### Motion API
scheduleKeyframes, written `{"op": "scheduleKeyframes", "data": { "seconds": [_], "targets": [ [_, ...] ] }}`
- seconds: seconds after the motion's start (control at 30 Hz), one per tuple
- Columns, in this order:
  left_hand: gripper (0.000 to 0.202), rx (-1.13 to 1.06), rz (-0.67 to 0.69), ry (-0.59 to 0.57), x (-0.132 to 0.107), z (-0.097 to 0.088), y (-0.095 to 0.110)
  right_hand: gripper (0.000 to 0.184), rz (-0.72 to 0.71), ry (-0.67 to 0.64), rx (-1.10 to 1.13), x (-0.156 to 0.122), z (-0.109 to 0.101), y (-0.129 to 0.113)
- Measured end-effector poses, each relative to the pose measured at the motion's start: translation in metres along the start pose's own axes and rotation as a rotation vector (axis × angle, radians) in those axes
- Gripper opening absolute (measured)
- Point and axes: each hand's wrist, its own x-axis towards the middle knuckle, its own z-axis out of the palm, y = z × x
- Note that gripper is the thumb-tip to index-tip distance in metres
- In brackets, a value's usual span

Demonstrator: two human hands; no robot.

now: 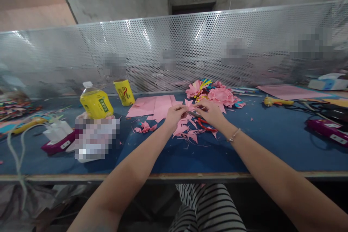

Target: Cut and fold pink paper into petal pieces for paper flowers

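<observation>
My left hand is closed in a pinch on a small folded piece of pink paper. From the other side, the fingertips of my right hand press on the same piece. Below my right hand are red-handled scissors, partly hidden by it. Pink paper scraps lie under and in front of both hands. A small cluster of pink cut pieces sits to the left. Behind my left hand lie flat pink paper sheets.
Pink paper flowers lie behind my right hand. On the left stand a yellow bottle, a yellow can and a purple power strip. A glue gun and another purple strip lie right. A perforated metal screen closes the back.
</observation>
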Motion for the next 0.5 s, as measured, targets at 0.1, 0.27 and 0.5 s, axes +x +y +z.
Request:
{"op": "scheduleKeyframes", "data": {
  "seconds": [0.1,0.27,0.5],
  "targets": [
    [0.015,0.050,0.027,-0.020,-0.0025,0.0025,0.0011,0.010,0.062,0.007,0.052,0.0006,0.0000,0.0012],
    [0.019,0.113,0.069,-0.062,-0.0037,0.0043,-0.0008,0.011,0.156,0.007,0.152,0.0013,-0.0001,0.0007],
    [0.016,0.186,0.113,-0.106,-0.0041,0.0037,-0.0027,0.016,0.217,0.048,0.139,0.0015,-0.0002,-0.0003]
  ]
}}
